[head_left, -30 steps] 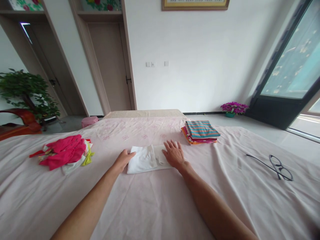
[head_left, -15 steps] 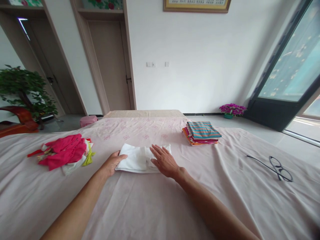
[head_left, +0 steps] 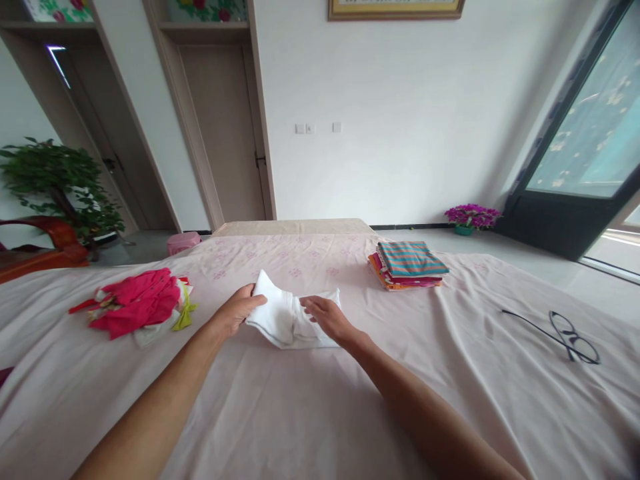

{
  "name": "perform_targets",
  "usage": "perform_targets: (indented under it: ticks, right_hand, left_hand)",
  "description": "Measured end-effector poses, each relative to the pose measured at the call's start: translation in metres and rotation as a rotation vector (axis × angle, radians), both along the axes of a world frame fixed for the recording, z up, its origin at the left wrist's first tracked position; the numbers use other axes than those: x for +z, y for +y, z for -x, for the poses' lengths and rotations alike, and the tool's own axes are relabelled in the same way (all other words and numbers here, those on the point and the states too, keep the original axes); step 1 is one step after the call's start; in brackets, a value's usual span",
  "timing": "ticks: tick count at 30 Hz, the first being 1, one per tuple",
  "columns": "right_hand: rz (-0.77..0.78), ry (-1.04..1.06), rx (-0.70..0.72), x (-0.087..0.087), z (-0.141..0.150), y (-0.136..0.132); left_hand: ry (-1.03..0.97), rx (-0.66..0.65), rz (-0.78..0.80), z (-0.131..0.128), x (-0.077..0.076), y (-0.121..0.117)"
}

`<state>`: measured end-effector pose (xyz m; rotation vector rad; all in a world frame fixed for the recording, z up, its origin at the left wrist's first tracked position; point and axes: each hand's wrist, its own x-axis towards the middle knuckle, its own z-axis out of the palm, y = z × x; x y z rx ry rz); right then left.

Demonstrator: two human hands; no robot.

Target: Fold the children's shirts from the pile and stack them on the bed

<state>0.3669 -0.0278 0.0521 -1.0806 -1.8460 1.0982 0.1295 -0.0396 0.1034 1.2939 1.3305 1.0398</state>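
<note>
White cloth (head_left: pixel 273 313), hot-pink garment (head_left: pixel 140 297), striped cloth (head_left: pixel 410 259) — teal and orange, pale pink sheet (head_left: pixel 280 413) — pink-flowered

On sheet (head_left: pixel 290 413): clothes heap (head_left: pixel 137 300) left | cloth (head_left: pixel 273 312) centre | clothes stack (head_left: pixel 411 261) right | glasses (head_left: pixel 569 339) rightmost

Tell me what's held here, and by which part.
The left hand holds the folded white cloth by its raised left end. Whether the right hand, over the cloth, grips it is unclear.

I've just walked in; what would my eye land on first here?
Probably the vivid pink garment, crumpled at the left of the pale sheet, and the striped cloth topping a folded stack at the right. Between them, the left hand holds up one end of a white garment, the right hand over its other end.
</note>
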Motion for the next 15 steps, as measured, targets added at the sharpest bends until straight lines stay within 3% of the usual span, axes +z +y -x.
perform_targets:
  ticks: [3,7,9,11,15]
  right_hand:
    - [0.363,0.338,0.037,0.005,-0.006,0.007]
    - [0.618,0.525,0.155,0.021,-0.017,0.009]
    - [0.65,0.532,0.174,0.026,-0.021,0.009]
    - [0.631,0.49,0.098,0.025,-0.024,0.01]
    - [0.549,0.444,-0.12,0.015,-0.028,0.016]
  left_hand:
    - [0.088,0.0,-0.07,-0.031,0.013,0.002]
    - [0.152,-0.023,-0.098,-0.078,0.015,0.005]
    - [0.145,-0.077,-0.073,-0.097,0.009,0.007]
    - [0.147,-0.1,-0.062,-0.109,0.001,0.01]
    - [0.227,0.026,-0.166,-0.108,-0.017,0.02]
